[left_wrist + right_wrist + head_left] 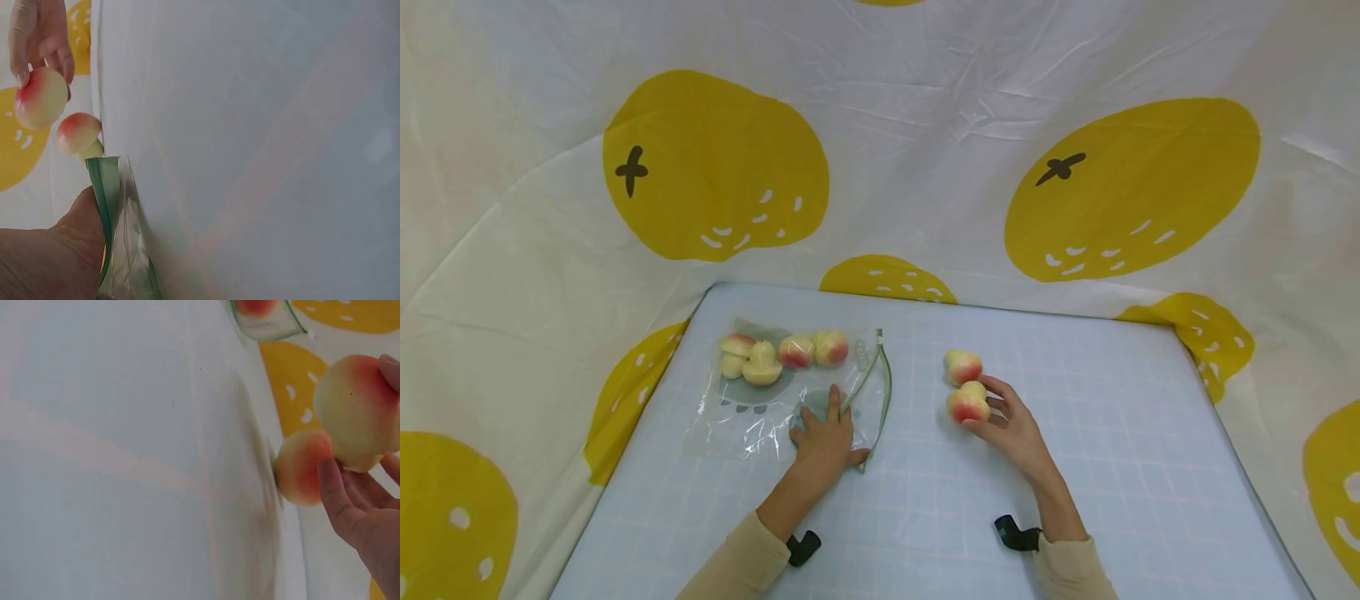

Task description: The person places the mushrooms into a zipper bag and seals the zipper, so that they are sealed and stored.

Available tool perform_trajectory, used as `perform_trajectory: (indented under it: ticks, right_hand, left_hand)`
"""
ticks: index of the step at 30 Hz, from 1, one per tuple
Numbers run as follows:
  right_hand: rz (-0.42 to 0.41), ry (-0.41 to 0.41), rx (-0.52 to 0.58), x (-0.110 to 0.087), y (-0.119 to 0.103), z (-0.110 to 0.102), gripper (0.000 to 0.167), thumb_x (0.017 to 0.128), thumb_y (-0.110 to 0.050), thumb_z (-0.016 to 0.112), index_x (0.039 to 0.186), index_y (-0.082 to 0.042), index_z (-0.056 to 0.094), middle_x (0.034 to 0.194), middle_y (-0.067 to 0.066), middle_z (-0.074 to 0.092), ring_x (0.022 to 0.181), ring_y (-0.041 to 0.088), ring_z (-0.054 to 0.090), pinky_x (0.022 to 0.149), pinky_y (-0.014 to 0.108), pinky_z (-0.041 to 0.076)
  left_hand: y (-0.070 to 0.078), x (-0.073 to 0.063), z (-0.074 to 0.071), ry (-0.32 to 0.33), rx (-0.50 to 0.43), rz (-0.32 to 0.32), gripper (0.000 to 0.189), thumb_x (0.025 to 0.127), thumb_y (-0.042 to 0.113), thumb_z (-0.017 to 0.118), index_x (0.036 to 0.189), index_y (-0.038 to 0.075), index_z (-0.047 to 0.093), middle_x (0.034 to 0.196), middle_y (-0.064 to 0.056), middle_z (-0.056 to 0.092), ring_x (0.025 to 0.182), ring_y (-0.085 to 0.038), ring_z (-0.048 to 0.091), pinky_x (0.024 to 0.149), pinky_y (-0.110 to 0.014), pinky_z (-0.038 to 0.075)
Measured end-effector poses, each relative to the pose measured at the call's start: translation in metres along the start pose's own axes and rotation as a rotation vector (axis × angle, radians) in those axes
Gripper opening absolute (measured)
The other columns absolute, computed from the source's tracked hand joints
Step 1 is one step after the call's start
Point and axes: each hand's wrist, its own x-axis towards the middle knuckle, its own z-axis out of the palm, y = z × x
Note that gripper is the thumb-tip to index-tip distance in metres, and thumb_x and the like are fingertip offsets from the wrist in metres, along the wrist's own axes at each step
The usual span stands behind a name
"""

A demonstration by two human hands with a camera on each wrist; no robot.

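Observation:
A clear zip bag [741, 437] with a green zip edge lies on the left of the table. Several cream-and-red toy mushrooms [762, 364] are inside it, near its far side. My left hand [823, 446] rests on the bag close to its zip end, fingers spread; the left wrist view hides its fingertips behind the green zip edge [106, 206]. My right hand [1015, 433] holds one toy mushroom [967, 403] between thumb and fingers. Just beyond it another toy mushroom [964, 367] lies on the table; in the right wrist view this mushroom [305, 465] appears behind my fingertips.
The table [1150, 467] has a pale blue checked cloth. Around it hangs a white sheet [917, 167] printed with yellow fruit shapes, meeting the table's back and side edges. Each wrist carries a black camera mount [1017, 533].

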Motion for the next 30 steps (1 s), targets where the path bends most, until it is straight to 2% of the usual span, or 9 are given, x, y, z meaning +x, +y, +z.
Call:
perform_trajectory:
  ticks: [3,5,12,19,30]
  right_hand:
    - [-0.066,-0.022,0.028,0.0,-0.004,0.006,0.073,0.084,-0.007,0.081,0.147,-0.009,0.044,0.145,0.012,0.046,0.122,0.028,0.05,0.093,0.023,0.049]
    - [-0.1,-0.042,0.048,0.0,-0.014,0.011,0.073,0.084,-0.001,0.08,0.147,-0.005,0.044,0.144,0.016,0.046,0.123,0.032,0.05,0.094,0.025,0.049]
    - [-0.188,-0.096,0.046,0.013,-0.015,0.031,0.074,0.082,0.004,0.08,0.146,-0.001,0.043,0.139,0.021,0.05,0.124,0.038,0.05,0.095,0.029,0.049]
    - [-0.161,-0.177,-0.017,0.02,-0.045,0.052,0.072,0.084,0.0,0.079,0.145,0.006,0.041,0.144,0.025,0.046,0.125,0.043,0.048,0.099,0.048,0.046]
    - [-0.178,-0.248,-0.037,0.033,-0.053,0.073,0.071,0.083,0.001,0.079,0.143,0.007,0.043,0.144,0.029,0.045,0.122,0.043,0.051,0.097,0.052,0.046]
  left_hand:
    - [0.0,0.0,0.0,-0.001,0.004,0.0,0.087,0.077,0.055,0.081,0.139,0.001,0.055,0.155,-0.025,0.033,0.115,-0.071,0.041,0.074,-0.075,0.045]
    - [0.0,0.0,-0.001,-0.009,0.002,-0.004,0.087,0.077,0.055,0.081,0.14,0.001,0.055,0.155,-0.025,0.033,0.115,-0.071,0.041,0.075,-0.075,0.045]
    - [0.001,0.003,0.0,-0.025,-0.001,-0.023,0.088,0.076,0.055,0.082,0.14,0.002,0.054,0.156,-0.024,0.032,0.115,-0.07,0.042,0.074,-0.075,0.045]
    - [0.004,0.004,-0.002,-0.044,-0.034,-0.047,0.088,0.074,0.053,0.085,0.138,0.002,0.054,0.158,-0.023,0.028,0.116,-0.069,0.041,0.074,-0.073,0.047]
    - [0.005,0.004,-0.008,-0.029,-0.013,-0.034,0.092,0.072,0.053,0.087,0.139,0.0,0.052,0.157,-0.025,0.028,0.114,-0.069,0.043,0.072,-0.073,0.048]
